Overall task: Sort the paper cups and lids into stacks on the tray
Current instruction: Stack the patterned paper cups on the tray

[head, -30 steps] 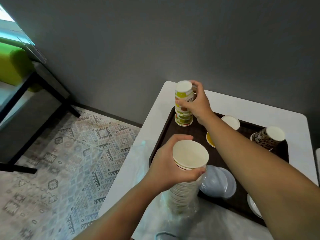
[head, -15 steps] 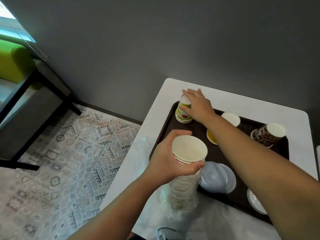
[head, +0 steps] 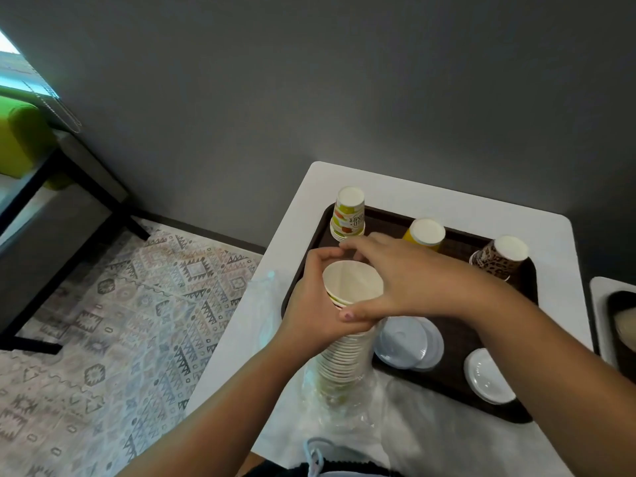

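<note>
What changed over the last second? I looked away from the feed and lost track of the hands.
The right hand let go of the green-patterned cup stack at the tray's far left corner and drew back to the top cup of the tall stack, which it now grips at the rim. The left hand kept holding that stack. The yellow cups, brown cups and lids stayed put.

We see a white table [head: 430,197] by a gray wall [head: 344,80]. At nine o'clock lies a rug [head: 120,321] with zigzag shapes. At ten o'clock a green cushion [head: 20,136] sits on a dark bench [head: 86,173]. At three o'clock is another white table [head: 599,294].
</note>
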The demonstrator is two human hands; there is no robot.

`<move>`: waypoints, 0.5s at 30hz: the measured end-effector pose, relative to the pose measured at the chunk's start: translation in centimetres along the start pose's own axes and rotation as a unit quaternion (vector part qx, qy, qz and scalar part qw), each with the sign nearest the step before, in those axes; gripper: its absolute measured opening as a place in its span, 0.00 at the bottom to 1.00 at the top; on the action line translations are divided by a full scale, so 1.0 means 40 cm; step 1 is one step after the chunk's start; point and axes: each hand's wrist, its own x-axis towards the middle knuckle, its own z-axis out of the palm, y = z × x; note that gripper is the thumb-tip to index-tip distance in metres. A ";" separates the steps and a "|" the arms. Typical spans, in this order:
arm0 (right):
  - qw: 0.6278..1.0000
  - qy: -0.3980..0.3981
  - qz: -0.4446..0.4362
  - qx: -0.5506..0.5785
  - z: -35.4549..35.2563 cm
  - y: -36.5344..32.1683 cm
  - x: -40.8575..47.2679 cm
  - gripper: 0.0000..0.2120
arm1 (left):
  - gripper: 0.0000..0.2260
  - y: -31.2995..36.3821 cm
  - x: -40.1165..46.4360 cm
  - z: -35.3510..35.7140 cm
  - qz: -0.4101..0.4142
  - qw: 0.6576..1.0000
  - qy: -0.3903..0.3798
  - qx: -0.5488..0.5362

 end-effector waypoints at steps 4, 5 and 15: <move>1.000 0.027 0.011 0.007 0.018 0.000 -0.011 0.38 | 0.40 0.003 -0.016 0.007 -0.008 1.000 0.005 0.015; 0.999 0.031 0.013 0.008 0.021 -0.002 -0.014 0.37 | 0.42 0.009 -0.019 0.006 -0.019 1.000 0.004 0.021; 0.996 0.070 -0.008 0.046 0.004 0.005 -0.027 0.24 | 0.33 0.013 -0.042 0.006 -0.064 0.998 -0.015 -0.002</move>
